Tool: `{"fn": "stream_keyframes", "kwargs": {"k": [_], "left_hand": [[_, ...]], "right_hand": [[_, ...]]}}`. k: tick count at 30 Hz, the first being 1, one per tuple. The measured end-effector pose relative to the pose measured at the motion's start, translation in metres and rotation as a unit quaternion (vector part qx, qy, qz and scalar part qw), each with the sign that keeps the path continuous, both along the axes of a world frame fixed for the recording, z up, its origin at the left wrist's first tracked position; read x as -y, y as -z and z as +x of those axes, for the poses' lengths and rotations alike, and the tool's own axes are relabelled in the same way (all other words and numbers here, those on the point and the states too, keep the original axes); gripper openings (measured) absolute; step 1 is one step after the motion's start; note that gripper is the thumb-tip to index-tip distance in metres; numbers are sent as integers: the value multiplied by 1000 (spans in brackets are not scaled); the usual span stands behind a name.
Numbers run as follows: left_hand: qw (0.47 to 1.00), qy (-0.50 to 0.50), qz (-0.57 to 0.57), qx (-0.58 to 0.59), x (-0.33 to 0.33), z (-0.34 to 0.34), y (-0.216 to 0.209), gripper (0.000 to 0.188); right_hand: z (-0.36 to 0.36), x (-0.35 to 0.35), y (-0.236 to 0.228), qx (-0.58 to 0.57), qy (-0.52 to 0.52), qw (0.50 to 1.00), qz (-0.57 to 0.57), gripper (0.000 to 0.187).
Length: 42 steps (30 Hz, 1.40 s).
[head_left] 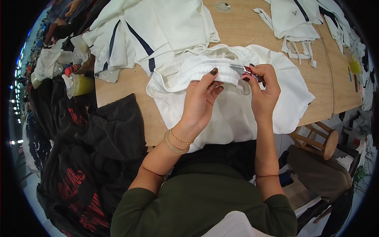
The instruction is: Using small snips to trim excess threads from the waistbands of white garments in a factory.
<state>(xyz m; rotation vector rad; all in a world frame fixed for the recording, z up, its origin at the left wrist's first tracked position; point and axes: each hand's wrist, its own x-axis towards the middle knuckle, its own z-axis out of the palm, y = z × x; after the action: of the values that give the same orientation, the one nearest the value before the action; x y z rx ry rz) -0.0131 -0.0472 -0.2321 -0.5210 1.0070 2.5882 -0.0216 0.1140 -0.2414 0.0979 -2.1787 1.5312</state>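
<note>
A white garment (233, 118) with a gathered elastic waistband (201, 65) lies across the table edge in front of me. My left hand (200, 100) pinches the waistband between thumb and fingers, and a bracelet and a bangle circle that wrist. In my right hand (264, 89) are small thread snips (248, 71) with red handles, gripped between thumb and fingers. Their metal blades point left and lie against the right part of the waistband. Whether the blades touch a thread is too small to tell.
More white garments with navy stripes (158, 31) are heaped at the far left, others (294, 19) at the far right. Black clothing with red print (87, 158) hangs at the left, near a cup of yellow drink (83, 85). A wooden stool (331, 144) stands right.
</note>
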Motion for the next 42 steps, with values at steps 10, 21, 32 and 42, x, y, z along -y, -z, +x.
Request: {"fn": "stream_keyframes", "kwargs": {"k": [10, 21, 32, 42], "left_hand": [[1000, 2, 17, 12, -5, -9, -12, 22], [999, -37, -6, -14, -10, -9, -8, 16], [999, -35, -7, -19, -9, -6, -11, 14], [999, -36, -18, -27, -8, -5, -9, 18]], "right_hand": [[-3, -2, -8, -51, -21, 993, 100, 22], [-4, -2, -15, -101, -9, 978, 180, 24], [-2, 2, -14, -67, -41, 991, 108, 25], [-3, -5, -19, -127, -14, 967, 219, 24]]}}
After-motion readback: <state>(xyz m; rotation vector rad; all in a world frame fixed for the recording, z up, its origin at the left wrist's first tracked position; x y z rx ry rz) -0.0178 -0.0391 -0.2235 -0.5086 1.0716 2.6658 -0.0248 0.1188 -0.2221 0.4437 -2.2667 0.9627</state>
